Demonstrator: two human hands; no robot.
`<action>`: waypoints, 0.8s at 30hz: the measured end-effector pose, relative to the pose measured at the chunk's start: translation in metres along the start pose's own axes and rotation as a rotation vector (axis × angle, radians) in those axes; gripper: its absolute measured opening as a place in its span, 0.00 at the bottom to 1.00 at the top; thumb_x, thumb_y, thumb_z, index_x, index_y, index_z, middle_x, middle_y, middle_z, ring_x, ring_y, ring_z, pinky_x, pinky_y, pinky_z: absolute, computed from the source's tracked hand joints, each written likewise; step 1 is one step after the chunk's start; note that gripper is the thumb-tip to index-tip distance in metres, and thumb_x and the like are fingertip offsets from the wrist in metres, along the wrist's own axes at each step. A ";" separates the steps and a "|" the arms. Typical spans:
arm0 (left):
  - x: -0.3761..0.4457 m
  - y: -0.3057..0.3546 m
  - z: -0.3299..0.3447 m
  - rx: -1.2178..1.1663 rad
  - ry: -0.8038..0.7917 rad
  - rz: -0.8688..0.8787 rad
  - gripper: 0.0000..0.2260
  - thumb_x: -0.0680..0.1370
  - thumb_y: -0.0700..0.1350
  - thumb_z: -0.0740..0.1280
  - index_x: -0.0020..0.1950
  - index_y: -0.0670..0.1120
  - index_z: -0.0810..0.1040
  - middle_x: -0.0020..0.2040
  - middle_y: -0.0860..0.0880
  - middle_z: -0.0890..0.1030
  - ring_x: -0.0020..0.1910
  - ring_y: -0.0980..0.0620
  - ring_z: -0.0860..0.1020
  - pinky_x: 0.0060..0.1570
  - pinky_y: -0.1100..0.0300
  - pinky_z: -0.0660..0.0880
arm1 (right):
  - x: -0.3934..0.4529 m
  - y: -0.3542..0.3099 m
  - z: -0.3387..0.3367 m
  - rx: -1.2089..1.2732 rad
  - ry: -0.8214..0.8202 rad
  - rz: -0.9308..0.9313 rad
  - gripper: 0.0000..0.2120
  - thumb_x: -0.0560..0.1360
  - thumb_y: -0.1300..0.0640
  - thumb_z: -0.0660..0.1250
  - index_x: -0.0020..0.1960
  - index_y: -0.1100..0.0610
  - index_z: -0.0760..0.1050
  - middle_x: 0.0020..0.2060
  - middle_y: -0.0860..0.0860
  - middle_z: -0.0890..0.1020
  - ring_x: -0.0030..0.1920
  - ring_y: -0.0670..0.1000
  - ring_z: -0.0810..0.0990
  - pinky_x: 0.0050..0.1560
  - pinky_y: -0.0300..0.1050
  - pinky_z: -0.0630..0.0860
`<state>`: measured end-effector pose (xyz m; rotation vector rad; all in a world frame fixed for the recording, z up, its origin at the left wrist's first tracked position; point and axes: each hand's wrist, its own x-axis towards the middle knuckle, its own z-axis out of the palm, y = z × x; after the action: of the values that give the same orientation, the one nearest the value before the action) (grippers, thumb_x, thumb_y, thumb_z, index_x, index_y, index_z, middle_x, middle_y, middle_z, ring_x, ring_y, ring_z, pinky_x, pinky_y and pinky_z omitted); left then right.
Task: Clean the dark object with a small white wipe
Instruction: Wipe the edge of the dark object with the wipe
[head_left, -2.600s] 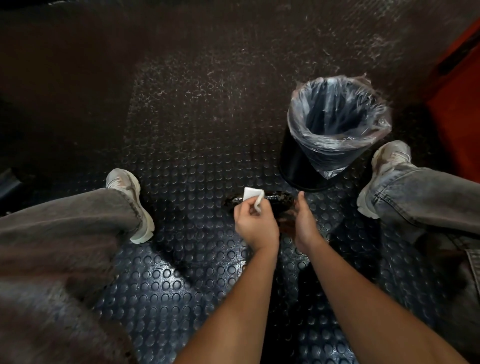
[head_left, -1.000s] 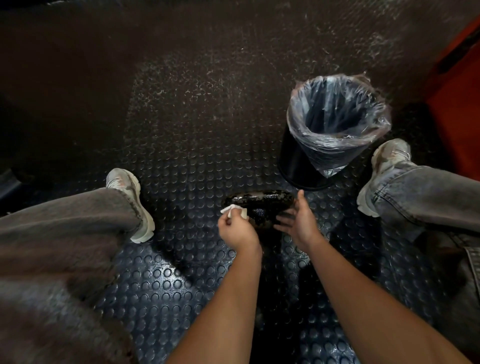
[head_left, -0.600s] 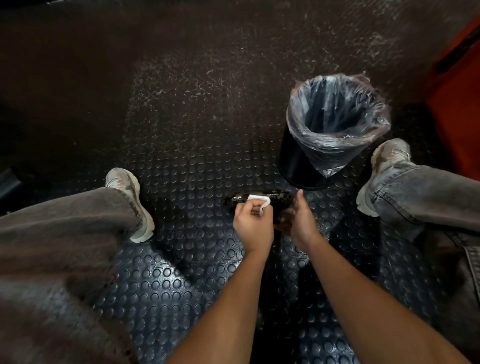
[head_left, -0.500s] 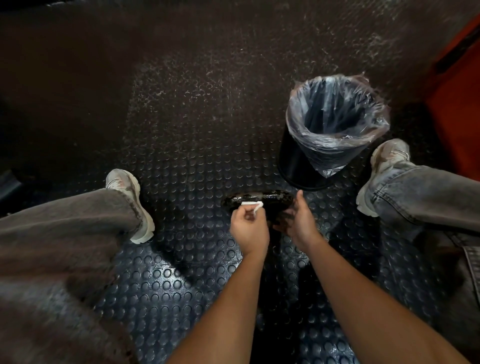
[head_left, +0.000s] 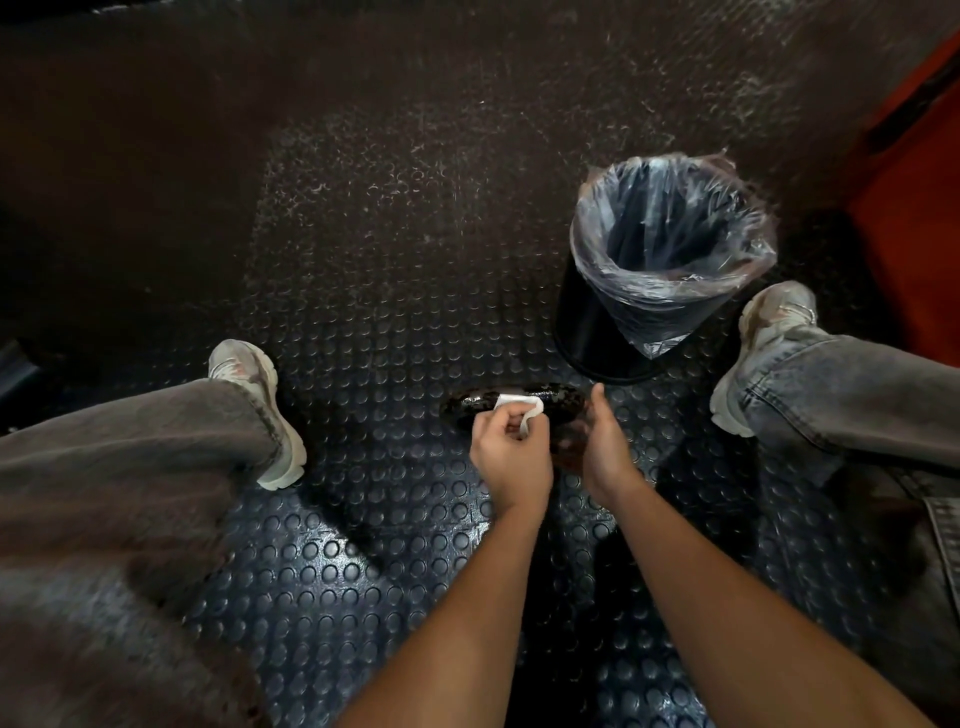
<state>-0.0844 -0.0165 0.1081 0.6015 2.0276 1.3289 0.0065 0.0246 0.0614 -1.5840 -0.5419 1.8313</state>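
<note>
No readable text, labels or signs

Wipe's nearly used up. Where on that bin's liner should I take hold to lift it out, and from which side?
Probably the bin liner where it folds over the rim, on the near side facing the right hand. There a loose flap hangs down the black bin, so fingers could pinch it from outside. Come from above: the bin stands upright with its mouth open.

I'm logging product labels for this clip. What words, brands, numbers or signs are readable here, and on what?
None can be read.
dark object: glossy and speckled, no lettering visible.
white wipe, pinched in the left hand: blank.
bin and its plastic liner: no label showing.
shoes: any marks too blurred to read.
</note>
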 end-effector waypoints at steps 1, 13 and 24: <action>0.002 -0.004 -0.002 0.019 -0.024 0.015 0.08 0.72 0.38 0.72 0.38 0.51 0.83 0.46 0.54 0.78 0.38 0.60 0.77 0.34 0.72 0.72 | 0.001 0.000 -0.002 0.006 -0.010 -0.002 0.30 0.80 0.31 0.53 0.54 0.52 0.83 0.45 0.52 0.86 0.41 0.49 0.82 0.43 0.48 0.78; 0.013 0.006 -0.003 -0.195 0.269 -0.140 0.08 0.77 0.41 0.69 0.42 0.54 0.77 0.43 0.48 0.82 0.39 0.54 0.79 0.33 0.72 0.70 | -0.006 -0.004 0.002 0.003 -0.025 0.002 0.29 0.81 0.32 0.51 0.58 0.51 0.80 0.52 0.54 0.85 0.53 0.55 0.83 0.55 0.57 0.80; 0.020 -0.015 -0.011 -0.270 0.312 -0.406 0.03 0.77 0.40 0.70 0.47 0.41 0.82 0.40 0.48 0.82 0.35 0.54 0.78 0.37 0.60 0.74 | -0.004 -0.002 -0.001 0.006 -0.034 0.006 0.29 0.80 0.30 0.51 0.64 0.50 0.76 0.59 0.56 0.82 0.59 0.59 0.81 0.59 0.61 0.79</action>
<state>-0.1072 -0.0156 0.0926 -0.1441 2.0150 1.4692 0.0078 0.0236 0.0654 -1.5546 -0.5471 1.8651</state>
